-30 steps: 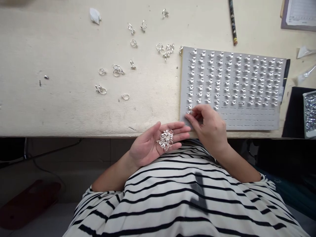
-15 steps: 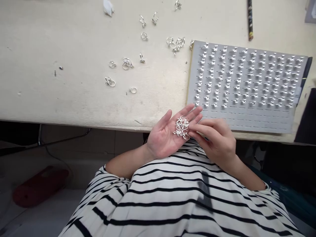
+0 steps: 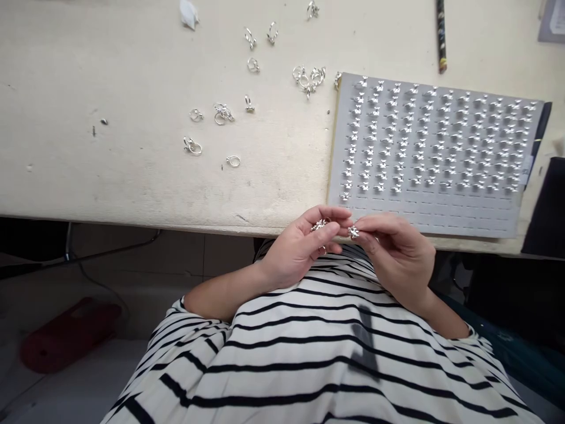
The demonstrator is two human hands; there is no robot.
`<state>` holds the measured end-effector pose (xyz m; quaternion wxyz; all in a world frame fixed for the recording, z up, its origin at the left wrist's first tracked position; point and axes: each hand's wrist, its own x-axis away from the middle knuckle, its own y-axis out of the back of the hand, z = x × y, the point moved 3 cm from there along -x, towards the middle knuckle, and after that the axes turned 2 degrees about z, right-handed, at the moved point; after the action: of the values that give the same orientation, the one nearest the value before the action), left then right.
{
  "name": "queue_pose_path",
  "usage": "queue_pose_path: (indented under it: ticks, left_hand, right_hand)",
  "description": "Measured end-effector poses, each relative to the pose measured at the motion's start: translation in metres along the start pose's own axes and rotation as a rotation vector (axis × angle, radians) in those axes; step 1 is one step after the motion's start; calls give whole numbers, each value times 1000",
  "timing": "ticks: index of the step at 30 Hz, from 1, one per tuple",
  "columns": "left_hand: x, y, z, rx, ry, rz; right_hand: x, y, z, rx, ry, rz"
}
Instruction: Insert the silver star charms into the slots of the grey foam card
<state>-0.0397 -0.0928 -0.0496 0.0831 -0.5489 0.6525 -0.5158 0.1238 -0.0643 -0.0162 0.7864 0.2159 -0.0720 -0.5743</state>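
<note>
The likeliest slip, as I judged it, was a drop. The right hand (image 3: 397,253) pinched 1 single ring (image 3: 353,232) between the tips of thumb and forefinger alone. It was held out past the near edge of the worktop (image 3: 110,176), above the striped shirt (image 3: 335,353). A loosened pinch there would have sent it into the lap or to the floor, not back onto the worktop.

The left hand (image 3: 295,253) posed a second risk. Its fingers (image 3: 329,213) were curled loosely over a small heap of rings (image 3: 318,225) rather than pressed tight. A tilt of the palm could have spilled several, and the tangled shapes looked apt to snag 1 another.

The single ring sat at the right fingertips, touching them, just beside the left forefinger and near the heap. It was close to the front edge of the grey slotted pad (image 3: 441,219), whose nearest rows showed empty slots while the rows beyond held rings. More loose rings (image 3: 193,146) lay scattered well apart on the worktop to the left, and a pencil (image 3: 440,35) lay at the far side.
</note>
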Motion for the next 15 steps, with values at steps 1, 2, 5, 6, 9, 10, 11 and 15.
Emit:
queue_pose_path:
  ticks: [1,2,5,6,9,10,11,15]
  left_hand:
    - [1,0,0,-55,-2,-3]
    - [1,1,0,-111,-10,-5]
    - [1,1,-3,-273,-90,-28]
    - [1,1,-5,-320,-130,-43]
    - [0,3,-9,-397,-188,-61]
    - [0,4,-9,-401,-163,-52]
    - [0,5,-8,-391,-112,-29]
    - [3,7,-2,-313,140,135]
  right_hand:
    - [0,-1,0,-28,-5,-11]
    - [0,-1,0,-52,-1,-19]
    - [-1,-4,-2,-94,21,-12]
    - [-1,-4,-3,-97,19,-2]
    - [-1,-3,-5,-98,16,36]
    - [-1,-1,-5,-100,25,43]
    - [-1,1,-4,-94,41,55]
    - [-4,7,2,-23,124,218]
